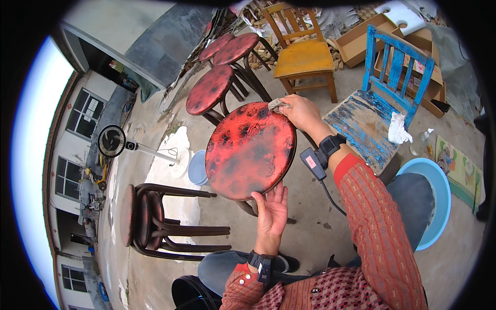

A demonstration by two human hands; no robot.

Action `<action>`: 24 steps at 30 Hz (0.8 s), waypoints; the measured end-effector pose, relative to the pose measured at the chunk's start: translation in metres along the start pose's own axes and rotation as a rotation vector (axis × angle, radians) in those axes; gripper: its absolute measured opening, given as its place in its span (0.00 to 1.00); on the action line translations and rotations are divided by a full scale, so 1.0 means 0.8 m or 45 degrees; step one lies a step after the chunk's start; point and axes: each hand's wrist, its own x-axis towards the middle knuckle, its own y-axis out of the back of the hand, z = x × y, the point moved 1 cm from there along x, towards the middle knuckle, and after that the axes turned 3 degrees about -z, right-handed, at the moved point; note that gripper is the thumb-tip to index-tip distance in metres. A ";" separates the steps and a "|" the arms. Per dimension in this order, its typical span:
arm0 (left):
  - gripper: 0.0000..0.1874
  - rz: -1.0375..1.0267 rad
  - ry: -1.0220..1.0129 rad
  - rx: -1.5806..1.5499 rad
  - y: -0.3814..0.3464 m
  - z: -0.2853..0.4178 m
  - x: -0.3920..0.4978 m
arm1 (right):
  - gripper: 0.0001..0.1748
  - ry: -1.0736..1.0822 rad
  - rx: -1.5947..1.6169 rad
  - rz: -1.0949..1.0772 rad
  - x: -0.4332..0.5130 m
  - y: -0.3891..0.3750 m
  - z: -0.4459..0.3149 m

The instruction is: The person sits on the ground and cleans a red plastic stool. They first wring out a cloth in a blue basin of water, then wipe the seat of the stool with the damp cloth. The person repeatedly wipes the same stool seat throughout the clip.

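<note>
Right before me stands a round stool with a red and black rose-patterned seat (250,151). My right hand (300,110) grips a crumpled grey cloth (278,104) against the far right rim of that seat. At the near rim, my left hand (271,213) supports the seat from below, thumb on the edge and fingers spread under it. Wet-looking glare lies across the middle of the seat. Most of the stool's dark legs are hidden beneath it.
Matching stools (209,91) stand beyond, and stacked ones (149,221) lie sideways at left. Around me are a pedestal fan (112,141), a blue bucket (197,167), a yellow chair (304,58), a worn blue chair (358,120) with white tissue (399,130), and a light-blue basin (441,201).
</note>
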 end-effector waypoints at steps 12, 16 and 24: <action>0.44 -0.068 0.104 -0.082 -0.003 0.004 -0.013 | 0.29 0.548 -0.005 0.121 -0.174 0.022 -0.027; 0.50 -0.065 0.140 -0.352 0.004 0.009 -0.025 | 0.31 0.820 -0.198 0.111 -0.202 0.027 -0.046; 0.33 0.134 0.189 -0.513 0.022 0.008 -0.018 | 0.26 1.331 -0.526 -0.153 -0.190 -0.009 -0.112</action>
